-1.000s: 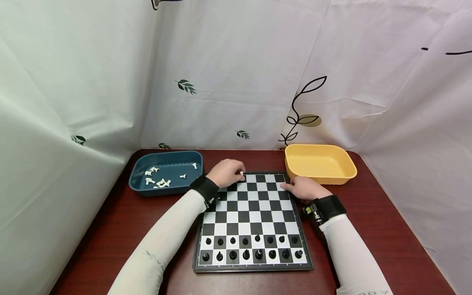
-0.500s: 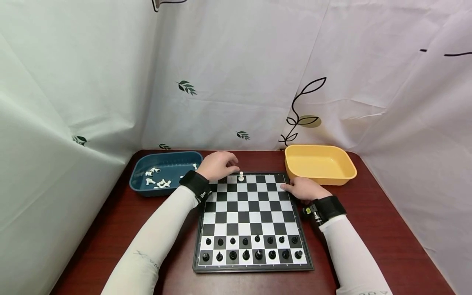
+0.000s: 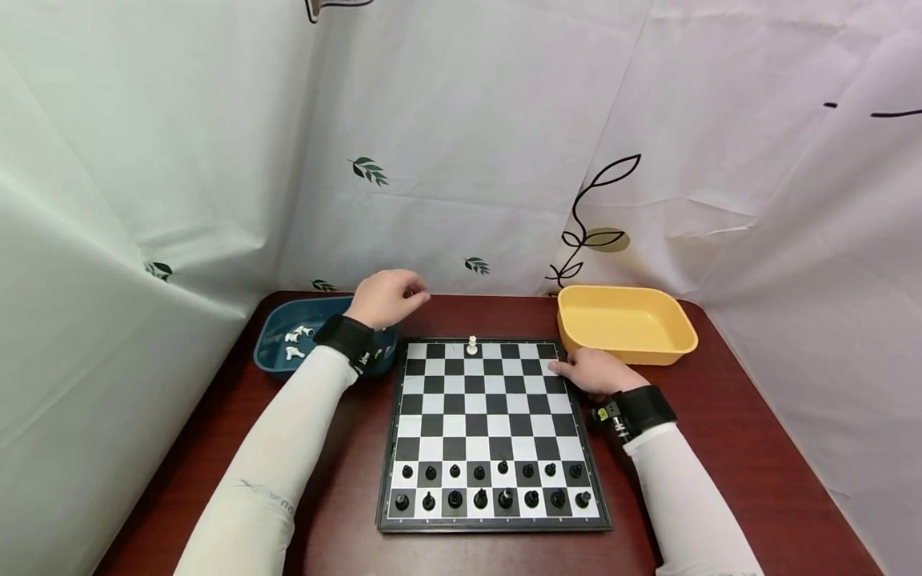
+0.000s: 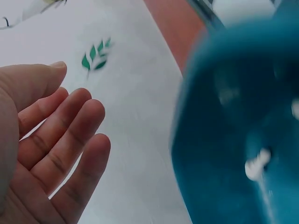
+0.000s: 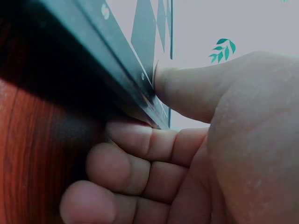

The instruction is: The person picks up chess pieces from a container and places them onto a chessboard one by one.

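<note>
My left hand [image 3: 387, 298], its fingers relaxed and holding nothing, hovers over the far right part of the blue tray [image 3: 268, 340]. White chess pieces [image 3: 294, 352] lie loose in that tray, some hidden by the hand and wrist. In the left wrist view, a white chess piece [image 4: 257, 165] shows blurred inside it. One white chess piece [image 3: 471, 346] stands upright on the far row of the chessboard [image 3: 475, 428]. My right hand [image 3: 601, 370] grips the board's right edge near its far corner. The right wrist view shows the thumb [image 5: 187, 91] on top and a curled finger against the side.
Black chess pieces [image 3: 480, 498] fill the two near rows of the board. At the back right, just beyond my right hand, sits a yellow tray [image 3: 627, 356]. A pale curtain [image 3: 461, 160] hangs behind the dark red table [image 3: 742, 480].
My left hand released the white chess piece on the far row, then moved left and away to above the blue tray. The right hand kept its place on the board's edge.
</note>
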`<state>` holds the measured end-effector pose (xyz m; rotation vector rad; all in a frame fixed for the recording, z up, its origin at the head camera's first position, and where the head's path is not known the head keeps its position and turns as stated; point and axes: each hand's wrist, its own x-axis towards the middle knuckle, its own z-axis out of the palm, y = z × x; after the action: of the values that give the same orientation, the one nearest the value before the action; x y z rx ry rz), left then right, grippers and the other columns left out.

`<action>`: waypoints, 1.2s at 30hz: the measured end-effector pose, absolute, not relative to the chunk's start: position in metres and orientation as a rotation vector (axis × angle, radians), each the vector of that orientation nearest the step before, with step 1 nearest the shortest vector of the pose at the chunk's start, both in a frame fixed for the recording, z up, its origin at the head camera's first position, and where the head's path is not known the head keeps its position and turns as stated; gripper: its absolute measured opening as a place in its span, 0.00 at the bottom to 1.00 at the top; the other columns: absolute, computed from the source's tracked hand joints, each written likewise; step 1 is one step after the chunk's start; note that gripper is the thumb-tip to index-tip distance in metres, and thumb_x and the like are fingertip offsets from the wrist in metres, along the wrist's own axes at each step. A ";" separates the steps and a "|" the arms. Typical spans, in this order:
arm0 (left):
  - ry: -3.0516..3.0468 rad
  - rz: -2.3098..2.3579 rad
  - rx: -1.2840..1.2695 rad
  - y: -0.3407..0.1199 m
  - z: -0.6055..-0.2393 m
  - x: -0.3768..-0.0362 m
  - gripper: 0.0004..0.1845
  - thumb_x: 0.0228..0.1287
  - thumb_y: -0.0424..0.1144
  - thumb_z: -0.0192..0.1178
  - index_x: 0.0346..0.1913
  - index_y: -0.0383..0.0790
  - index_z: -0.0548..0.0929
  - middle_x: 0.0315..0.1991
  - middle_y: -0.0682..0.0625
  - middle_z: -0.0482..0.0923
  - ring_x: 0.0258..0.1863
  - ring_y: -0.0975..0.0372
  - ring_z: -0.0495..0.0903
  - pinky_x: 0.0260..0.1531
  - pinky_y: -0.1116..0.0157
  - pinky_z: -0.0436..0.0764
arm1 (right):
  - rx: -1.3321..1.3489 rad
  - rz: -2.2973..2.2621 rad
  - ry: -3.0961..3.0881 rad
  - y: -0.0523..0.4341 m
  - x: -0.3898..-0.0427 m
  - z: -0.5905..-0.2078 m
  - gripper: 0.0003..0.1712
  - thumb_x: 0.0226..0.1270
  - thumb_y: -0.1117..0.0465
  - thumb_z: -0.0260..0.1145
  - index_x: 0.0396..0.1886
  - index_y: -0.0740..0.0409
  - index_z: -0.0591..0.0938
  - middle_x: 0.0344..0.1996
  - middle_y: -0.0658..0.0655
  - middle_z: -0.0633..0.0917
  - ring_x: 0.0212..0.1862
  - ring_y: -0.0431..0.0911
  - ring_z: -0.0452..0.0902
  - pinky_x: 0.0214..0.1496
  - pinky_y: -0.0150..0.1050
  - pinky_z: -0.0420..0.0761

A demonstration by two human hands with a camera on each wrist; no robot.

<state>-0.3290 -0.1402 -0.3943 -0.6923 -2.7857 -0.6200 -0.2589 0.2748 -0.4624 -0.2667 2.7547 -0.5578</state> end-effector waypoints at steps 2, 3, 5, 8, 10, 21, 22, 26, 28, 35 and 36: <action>-2.773 -0.622 -0.666 -0.150 -0.393 -0.331 0.10 0.80 0.45 0.70 0.53 0.45 0.94 0.45 0.49 0.91 0.44 0.55 0.88 0.46 0.51 0.86 | -0.262 -0.562 2.752 0.274 -0.259 -0.462 0.29 0.87 0.37 0.60 0.37 0.58 0.81 0.23 0.55 0.81 0.20 0.48 0.78 0.27 0.45 0.80; -2.770 -0.621 -0.652 -0.154 -0.393 -0.332 0.09 0.80 0.45 0.70 0.52 0.46 0.94 0.45 0.49 0.92 0.43 0.55 0.88 0.45 0.50 0.86 | -0.251 -0.564 2.751 0.274 -0.259 -0.462 0.29 0.87 0.37 0.60 0.37 0.57 0.81 0.23 0.55 0.81 0.20 0.48 0.78 0.27 0.45 0.80; -2.770 -0.614 -0.628 -0.164 -0.393 -0.333 0.09 0.80 0.44 0.69 0.52 0.46 0.93 0.45 0.49 0.91 0.43 0.54 0.88 0.45 0.50 0.86 | -0.250 -0.568 2.751 0.273 -0.258 -0.461 0.29 0.87 0.37 0.60 0.37 0.58 0.81 0.24 0.55 0.81 0.20 0.49 0.78 0.27 0.45 0.80; -2.775 -0.593 -0.595 -0.175 -0.397 -0.335 0.08 0.81 0.44 0.69 0.51 0.45 0.93 0.44 0.48 0.91 0.43 0.54 0.88 0.44 0.49 0.86 | -0.246 -0.574 2.749 0.272 -0.257 -0.461 0.29 0.87 0.37 0.60 0.37 0.58 0.81 0.24 0.56 0.81 0.20 0.49 0.78 0.26 0.45 0.80; -2.775 -0.580 -0.586 -0.182 -0.399 -0.336 0.09 0.81 0.44 0.69 0.51 0.44 0.93 0.44 0.47 0.91 0.42 0.53 0.88 0.43 0.49 0.87 | -0.248 -0.574 2.750 0.273 -0.257 -0.461 0.29 0.87 0.37 0.60 0.37 0.58 0.81 0.24 0.55 0.81 0.20 0.49 0.78 0.27 0.45 0.80; -2.774 -0.597 -0.515 -0.209 -0.405 -0.342 0.08 0.80 0.42 0.69 0.51 0.43 0.93 0.43 0.45 0.91 0.41 0.52 0.88 0.43 0.47 0.87 | -0.249 -0.560 2.758 0.274 -0.258 -0.462 0.29 0.87 0.37 0.60 0.37 0.57 0.81 0.24 0.55 0.81 0.20 0.49 0.78 0.28 0.45 0.79; -2.775 -0.598 -0.509 -0.211 -0.405 -0.342 0.08 0.80 0.42 0.69 0.50 0.43 0.93 0.43 0.45 0.91 0.41 0.52 0.87 0.43 0.48 0.86 | -0.249 -0.558 2.760 0.273 -0.258 -0.462 0.29 0.87 0.37 0.60 0.37 0.57 0.81 0.24 0.55 0.81 0.20 0.49 0.78 0.28 0.45 0.79; -2.768 -0.595 -0.498 -0.215 -0.405 -0.345 0.08 0.80 0.42 0.69 0.49 0.43 0.94 0.42 0.46 0.91 0.40 0.52 0.86 0.42 0.48 0.85 | -0.236 -0.567 2.758 0.272 -0.258 -0.461 0.29 0.87 0.37 0.60 0.37 0.57 0.82 0.24 0.55 0.81 0.21 0.49 0.78 0.27 0.45 0.79; -2.771 -0.585 -0.492 -0.216 -0.407 -0.346 0.08 0.80 0.42 0.69 0.49 0.43 0.94 0.42 0.46 0.91 0.39 0.52 0.86 0.42 0.48 0.85 | -0.235 -0.569 2.761 0.273 -0.258 -0.462 0.29 0.87 0.37 0.60 0.37 0.57 0.82 0.24 0.55 0.81 0.21 0.49 0.78 0.27 0.46 0.79; -2.812 -0.517 -0.506 -0.219 -0.420 -0.348 0.09 0.80 0.42 0.69 0.49 0.41 0.94 0.41 0.44 0.91 0.37 0.52 0.86 0.41 0.48 0.86 | -0.253 -0.556 2.769 0.274 -0.260 -0.464 0.29 0.87 0.36 0.60 0.36 0.57 0.81 0.24 0.55 0.81 0.21 0.49 0.78 0.28 0.45 0.79; -2.821 -0.506 -0.518 -0.220 -0.423 -0.349 0.09 0.80 0.42 0.69 0.49 0.41 0.94 0.42 0.44 0.91 0.38 0.52 0.86 0.42 0.48 0.86 | -0.253 -0.558 2.769 0.274 -0.260 -0.464 0.29 0.87 0.36 0.60 0.37 0.57 0.81 0.24 0.55 0.81 0.21 0.49 0.78 0.28 0.45 0.79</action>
<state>-0.3489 -0.2197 -0.4227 -0.5183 -2.8205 -0.5061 -0.2599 0.2741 -0.4636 -0.2533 2.7688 -0.5581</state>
